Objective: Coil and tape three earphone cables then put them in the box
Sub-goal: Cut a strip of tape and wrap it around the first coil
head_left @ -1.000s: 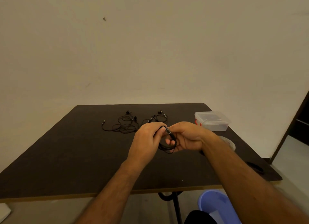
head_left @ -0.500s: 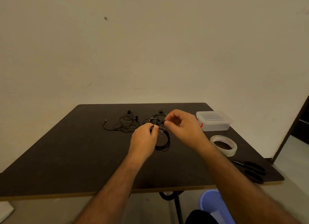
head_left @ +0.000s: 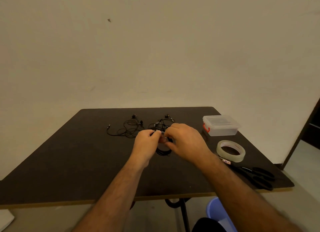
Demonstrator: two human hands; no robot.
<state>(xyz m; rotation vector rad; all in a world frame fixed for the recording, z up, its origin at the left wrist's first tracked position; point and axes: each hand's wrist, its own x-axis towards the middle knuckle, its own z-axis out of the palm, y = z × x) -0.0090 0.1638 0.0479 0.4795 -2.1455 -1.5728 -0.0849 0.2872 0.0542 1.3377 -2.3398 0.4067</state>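
A dark desk (head_left: pixel 69 162) carries two loose black earphone tangles (head_left: pixel 129 127) (head_left: pixel 162 123) near its far edge, a lidded clear plastic box (head_left: pixel 220 126) at the far right, then a clear tape roll (head_left: pixel 231 151) and black scissors (head_left: pixel 256 177) nearer.

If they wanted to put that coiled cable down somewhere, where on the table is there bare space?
The widest bare stretch of the table lies left of the left hand, in front of the loose earphone cables. The right side is crowded: box, tape roll, then scissors run down that edge.
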